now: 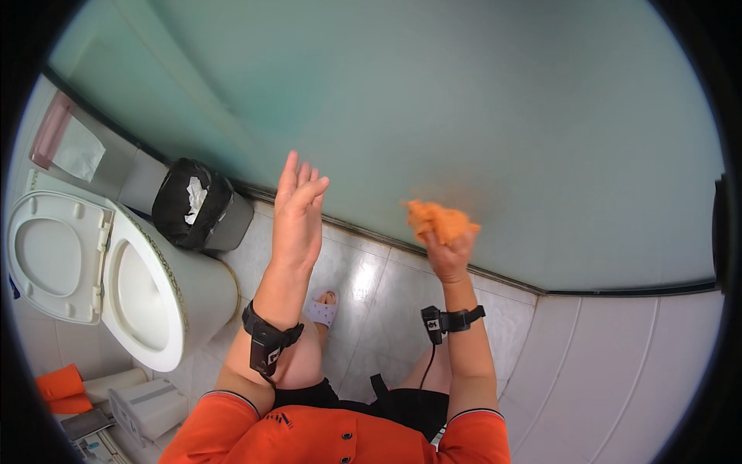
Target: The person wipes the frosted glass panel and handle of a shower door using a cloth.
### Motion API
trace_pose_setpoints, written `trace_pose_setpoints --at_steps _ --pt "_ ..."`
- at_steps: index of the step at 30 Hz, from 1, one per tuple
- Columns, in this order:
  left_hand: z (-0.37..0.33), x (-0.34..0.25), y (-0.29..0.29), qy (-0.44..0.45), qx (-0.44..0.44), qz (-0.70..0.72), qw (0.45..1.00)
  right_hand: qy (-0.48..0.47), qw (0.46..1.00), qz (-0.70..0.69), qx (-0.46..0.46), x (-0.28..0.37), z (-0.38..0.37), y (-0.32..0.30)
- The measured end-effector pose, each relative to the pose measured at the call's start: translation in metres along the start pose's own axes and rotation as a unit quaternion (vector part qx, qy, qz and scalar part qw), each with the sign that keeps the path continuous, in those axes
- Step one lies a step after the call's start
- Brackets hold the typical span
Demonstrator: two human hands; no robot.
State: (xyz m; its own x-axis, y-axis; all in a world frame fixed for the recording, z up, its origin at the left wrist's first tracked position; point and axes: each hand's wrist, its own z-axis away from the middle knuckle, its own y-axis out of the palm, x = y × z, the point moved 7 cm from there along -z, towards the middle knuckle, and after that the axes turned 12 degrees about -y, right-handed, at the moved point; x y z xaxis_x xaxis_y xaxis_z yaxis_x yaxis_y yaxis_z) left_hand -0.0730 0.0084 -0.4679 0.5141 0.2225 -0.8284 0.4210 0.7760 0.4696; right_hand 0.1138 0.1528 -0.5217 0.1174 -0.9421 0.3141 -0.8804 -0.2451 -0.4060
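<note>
An orange cloth (437, 221) is bunched in my right hand (450, 256), whose fingers are closed round it. The cloth is up against a large frosted glass panel (541, 139), and a faint orange reflection shows on the glass beside it. My left hand (299, 213) is raised in front of the panel with its fingers stretched out and nothing in them. Whether the left fingertips touch the glass I cannot tell. Each wrist carries a black strap with a small device.
At the left a toilet (143, 298) stands with its lid up. Beside it is a grey bin (229, 224) with a black liner and white paper inside. A white container (151, 406) sits at the lower left. A dark rail (363, 234) edges the panel's bottom above the tiled floor.
</note>
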Motion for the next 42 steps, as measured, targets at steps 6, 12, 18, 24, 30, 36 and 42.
trace_pose_setpoints --at_steps 6,12,18,24,30,36,42 --pt "-0.004 0.000 0.002 0.022 0.009 -0.030 0.999 -0.131 0.930 0.130 0.317 -0.027 0.097 0.046" --pt "-0.004 0.003 0.003 0.015 0.012 -0.028 0.999 -0.123 0.971 0.154 0.133 0.009 0.008 0.000" --pt "-0.001 0.001 0.000 0.012 0.003 -0.027 1.000 -0.134 0.954 0.216 -0.160 0.051 -0.075 -0.026" --pt "-0.003 0.005 0.008 0.024 0.027 -0.036 0.999 -0.159 0.959 0.099 0.211 0.000 0.058 0.089" --pt "-0.005 0.003 -0.001 0.019 0.023 -0.030 0.999 -0.104 0.934 0.051 0.338 -0.018 0.105 0.109" --pt "-0.006 0.000 -0.015 0.000 0.015 -0.026 1.000 -0.161 0.977 0.128 0.055 0.062 -0.064 0.041" --pt "0.004 -0.017 -0.010 0.027 0.017 -0.032 0.999 -0.196 0.966 0.153 0.068 0.062 -0.050 0.077"
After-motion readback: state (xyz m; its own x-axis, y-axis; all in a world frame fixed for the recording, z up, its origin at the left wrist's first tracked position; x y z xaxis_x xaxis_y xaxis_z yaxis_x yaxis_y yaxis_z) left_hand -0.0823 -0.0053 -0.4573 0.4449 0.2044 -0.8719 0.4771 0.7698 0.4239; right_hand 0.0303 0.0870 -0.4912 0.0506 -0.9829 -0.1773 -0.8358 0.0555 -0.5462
